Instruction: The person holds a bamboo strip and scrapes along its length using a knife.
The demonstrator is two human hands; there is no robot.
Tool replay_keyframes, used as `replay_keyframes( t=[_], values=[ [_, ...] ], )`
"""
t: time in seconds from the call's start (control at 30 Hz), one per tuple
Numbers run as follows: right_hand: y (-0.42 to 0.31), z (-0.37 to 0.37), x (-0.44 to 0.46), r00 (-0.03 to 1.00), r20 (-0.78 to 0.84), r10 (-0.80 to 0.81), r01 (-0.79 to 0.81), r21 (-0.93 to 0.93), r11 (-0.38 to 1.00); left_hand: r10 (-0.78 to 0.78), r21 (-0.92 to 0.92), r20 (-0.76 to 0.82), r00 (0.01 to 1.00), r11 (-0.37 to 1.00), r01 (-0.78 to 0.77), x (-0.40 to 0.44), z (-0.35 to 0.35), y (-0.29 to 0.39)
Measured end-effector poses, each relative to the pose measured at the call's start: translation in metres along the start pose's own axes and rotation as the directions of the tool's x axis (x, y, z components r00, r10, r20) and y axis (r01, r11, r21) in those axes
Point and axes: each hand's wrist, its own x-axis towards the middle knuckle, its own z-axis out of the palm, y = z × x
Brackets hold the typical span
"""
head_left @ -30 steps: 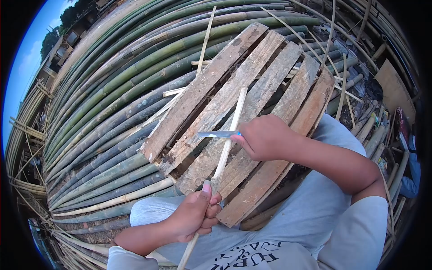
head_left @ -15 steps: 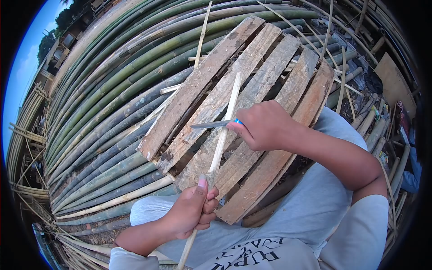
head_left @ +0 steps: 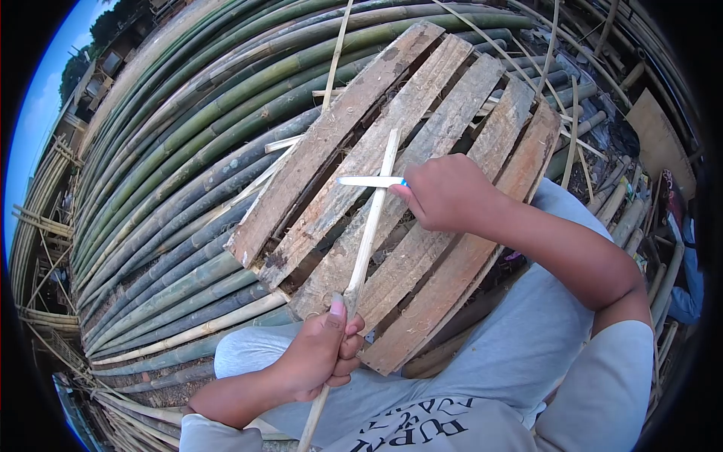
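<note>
My left hand (head_left: 331, 348) is wrapped round a pale bamboo strip (head_left: 367, 239), thumb stretched along its upper face. The strip slants up and away over a slatted wooden pallet (head_left: 331, 267), and its lower end passes below my fist. In my right hand (head_left: 452, 194) is a knife (head_left: 369, 181) with a blue handle, mostly hidden by the fingers. Its blade points left and crosses the strip near the far end, catching bright light. Fine shavings lie scattered on the slats.
Long green and grey bamboo poles (head_left: 248, 124) lie side by side beyond the pallet and to the left. Thin split strips (head_left: 337, 56) lean by the pallet's far edge. At right are a brown board (head_left: 663, 143) and a blue cloth-like item (head_left: 687, 297).
The knife and right hand have shifted slightly up and right along the strip. The blade has turned and now shines white. The strip's far tip has dipped a little; the left hand keeps its grip.
</note>
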Motion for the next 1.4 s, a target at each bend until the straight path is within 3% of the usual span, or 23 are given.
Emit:
replay_keyframes(
  t=[0.2, 0.27, 0.37, 0.47, 0.53, 0.6, 0.67, 0.73, 0.8, 0.87, 0.93, 1.0, 1.03, 1.07, 1.13, 1.17, 1.2, 1.27, 1.4],
  values=[
    [0.026, 0.006, 0.015, 0.994, 0.019, 0.105, -0.106, 0.044, 0.993, -0.017, 0.003, -0.008, 1.0, 1.0, 0.017, 0.001, -0.003, -0.002],
    [0.017, 0.007, 0.01, 0.998, -0.039, 0.054, -0.053, 0.028, 0.998, -0.007, 0.01, -0.013, 1.0, 1.0, 0.007, 0.0, -0.004, 0.001],
    [0.01, 0.0, 0.006, 1.0, 0.01, 0.014, -0.014, 0.015, 1.0, -0.01, -0.011, 0.04, 0.999, 1.0, 0.011, -0.001, -0.007, -0.002],
    [0.028, -0.002, 0.018, 0.995, 0.029, 0.092, -0.091, -0.018, 0.996, -0.01, -0.002, 0.017, 1.0, 1.0, 0.01, -0.001, -0.004, -0.002],
    [0.003, -0.003, 0.008, 0.997, -0.02, 0.077, -0.077, -0.014, 0.997, -0.003, 0.038, -0.034, 0.999, 0.999, 0.004, 0.001, -0.004, 0.0],
    [-0.014, -0.013, -0.001, 0.983, 0.129, -0.134, 0.129, 0.05, 0.99, 0.006, 0.023, -0.008, 1.0, 1.0, -0.006, 0.0, -0.004, -0.001],
    [0.006, -0.004, 0.006, 0.99, 0.116, -0.082, 0.081, 0.015, 0.997, -0.012, 0.006, 0.011, 1.0, 1.0, 0.011, -0.002, -0.006, -0.002],
    [0.036, 0.006, 0.017, 0.998, -0.01, 0.066, -0.066, -0.019, 0.998, 0.005, 0.045, -0.019, 1.0, 0.999, -0.004, 0.0, -0.005, 0.0],
    [0.007, -0.004, 0.008, 0.995, 0.034, 0.091, -0.091, -0.009, 0.996, 0.011, 0.043, -0.01, 1.0, 0.999, -0.01, 0.002, -0.006, -0.003],
    [-0.015, -0.003, -0.003, 0.976, 0.123, -0.177, 0.161, 0.131, 0.978, 0.021, 0.039, -0.012, 1.0, 0.999, -0.021, 0.003, -0.007, -0.002],
    [-0.013, -0.006, 0.001, 0.969, 0.185, -0.163, 0.147, 0.095, 0.985, 0.013, 0.018, 0.001, 1.0, 1.0, -0.013, 0.003, -0.008, -0.004],
    [0.013, 0.002, 0.017, 0.981, 0.057, 0.184, -0.186, 0.028, 0.982, 0.01, 0.026, -0.021, 1.0, 1.0, -0.009, 0.003, -0.006, -0.003],
    [0.026, 0.002, 0.021, 0.996, 0.022, 0.09, -0.089, -0.01, 0.996, 0.023, 0.05, -0.035, 0.999, 0.999, -0.021, 0.004, -0.004, -0.001],
    [0.02, -0.004, 0.016, 0.995, 0.018, 0.094, -0.094, -0.017, 0.995, 0.027, 0.056, -0.029, 0.999, 0.998, -0.025, 0.004, -0.004, -0.002],
    [-0.005, -0.014, 0.007, 0.99, 0.108, -0.094, 0.1, -0.054, 0.993, 0.013, 0.023, -0.013, 1.0, 1.0, -0.013, 0.003, -0.006, -0.003],
    [-0.011, -0.012, 0.003, 0.98, 0.143, -0.14, 0.136, 0.04, 0.99, 0.02, 0.021, -0.016, 1.0, 1.0, -0.019, 0.003, -0.006, -0.003],
    [-0.005, -0.008, 0.007, 0.98, 0.14, -0.141, 0.135, 0.046, 0.99, 0.024, 0.024, -0.009, 1.0, 0.999, -0.023, 0.002, -0.006, -0.003],
    [0.019, -0.001, 0.018, 0.991, 0.033, 0.132, -0.131, -0.047, 0.99, -0.002, 0.025, -0.007, 1.0, 1.0, 0.002, 0.002, -0.007, -0.003],
    [-0.003, -0.005, 0.009, 0.996, 0.085, 0.04, -0.036, -0.046, 0.998, 0.051, 0.059, -0.013, 0.999, 0.997, -0.05, 0.005, -0.008, 0.001]
  ],
)
